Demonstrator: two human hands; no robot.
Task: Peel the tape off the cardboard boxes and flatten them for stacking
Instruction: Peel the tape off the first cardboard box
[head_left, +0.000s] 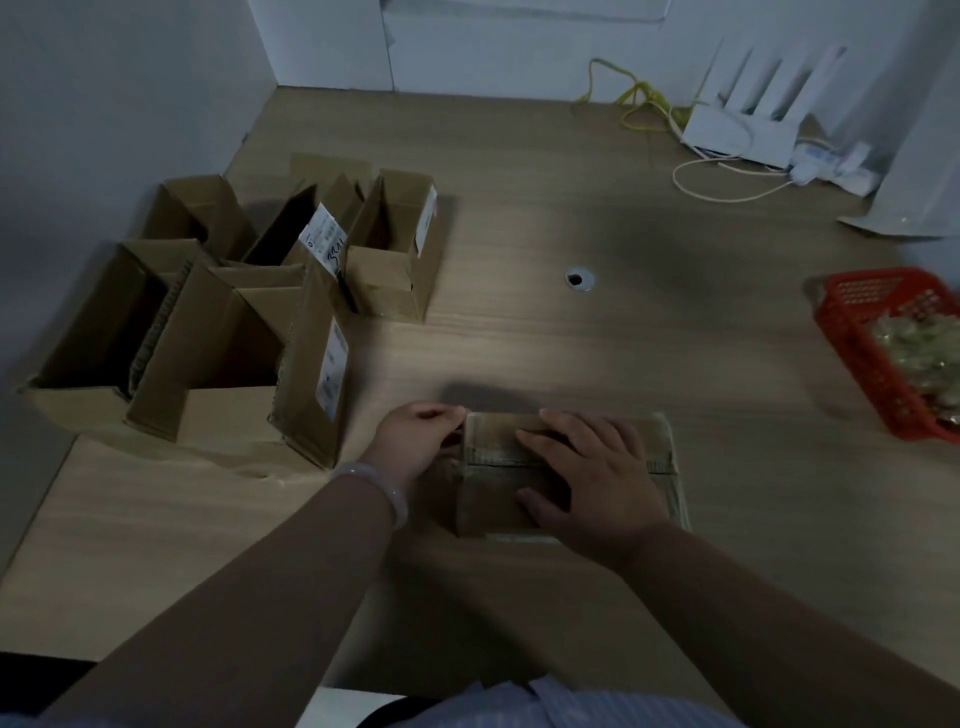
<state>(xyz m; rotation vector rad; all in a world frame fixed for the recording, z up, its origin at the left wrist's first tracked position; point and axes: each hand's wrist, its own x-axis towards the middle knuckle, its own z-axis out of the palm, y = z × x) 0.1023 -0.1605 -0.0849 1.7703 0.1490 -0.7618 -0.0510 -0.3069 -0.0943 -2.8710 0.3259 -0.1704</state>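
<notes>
A small closed cardboard box (660, 457) sits on the wooden desk (571, 343) right in front of me, with a strip of clear tape along its top seam. My right hand (592, 478) lies flat on the box top, fingers spread and pointing left, thumb over the near side. My left hand (415, 436) is at the box's left end, fingers curled, fingertips pinching at the tape end there. How much tape is lifted cannot be made out.
Several open cardboard boxes (218, 322) with white shipping labels stand in a cluster at the left. A red plastic basket (862, 358) of crumpled clear tape sits at the right edge. A white router (743, 124) with cables is at the back right. A cable hole (579, 279) is mid-desk.
</notes>
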